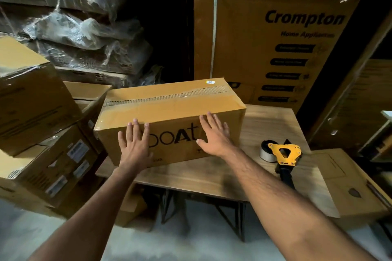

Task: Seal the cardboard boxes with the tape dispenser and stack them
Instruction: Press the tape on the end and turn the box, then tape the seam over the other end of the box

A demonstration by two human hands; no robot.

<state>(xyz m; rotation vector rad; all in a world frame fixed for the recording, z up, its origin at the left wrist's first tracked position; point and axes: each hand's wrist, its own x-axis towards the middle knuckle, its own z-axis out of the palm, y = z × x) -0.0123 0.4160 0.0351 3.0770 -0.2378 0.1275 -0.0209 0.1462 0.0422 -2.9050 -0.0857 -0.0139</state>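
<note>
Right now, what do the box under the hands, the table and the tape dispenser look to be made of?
Box: matte brown corrugated cardboard, with glossy tape along the top seam. Table: wood or wood-look laminate, grain visible; dark legs, probably metal. Tape dispenser: yellow painted frame, likely metal, with a black handle, possibly plastic.

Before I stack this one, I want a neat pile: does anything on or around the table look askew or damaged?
The boAt box sits skewed on the table, its left end past the edge. The plastic wrap on the bundles behind is torn. The tape dispenser lies on its side.
</note>
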